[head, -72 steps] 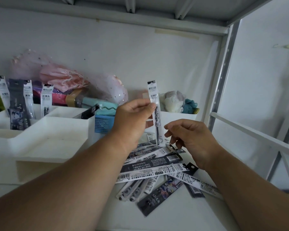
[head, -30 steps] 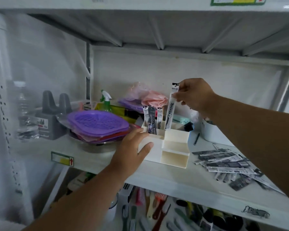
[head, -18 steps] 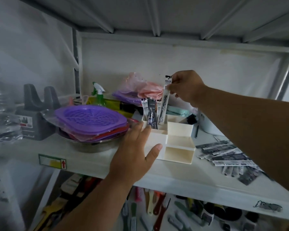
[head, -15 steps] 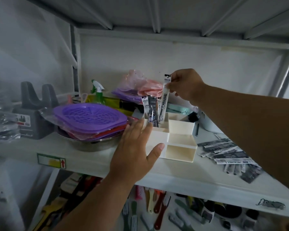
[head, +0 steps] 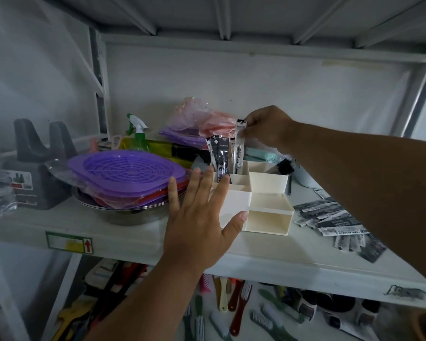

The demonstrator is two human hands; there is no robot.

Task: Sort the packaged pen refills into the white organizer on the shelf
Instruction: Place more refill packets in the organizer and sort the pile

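1. A white metal shelf (head: 133, 238) in a dim storage rack is seen, crowded with household goods; on it stands the white organizer (head: 258, 200).
2. A packaged pen refill (head: 239, 146) is held nearly upright, its long axis vertical with a slight lean. Its black header card points up and its lower end is dipped into a rear compartment of the organizer, just beside refills already standing (head: 220, 156) there.
3. The top of the packet is pinched by the right hand (head: 268, 127), fingers closed on it.
4. The left hand (head: 202, 215) is spread flat, fingers apart, against the organizer's left front; nothing is gripped by it.
5. Risks are judged as follows. The standing packets could be knocked askew or pushed out if the lean is kept on the way down. The thin packet could buckle if it is pressed against the compartment floor or caught on a divider. The light organizer could be slid toward the shelf edge if the bracing hand is lifted early.
6. A loose pile of refills (head: 335, 219) lies flat on the shelf to the right, not yet sorted.
7. Purple strainer trays (head: 126, 173) over a steel bowl (head: 123, 214) sit close on the left, so little room is left there.
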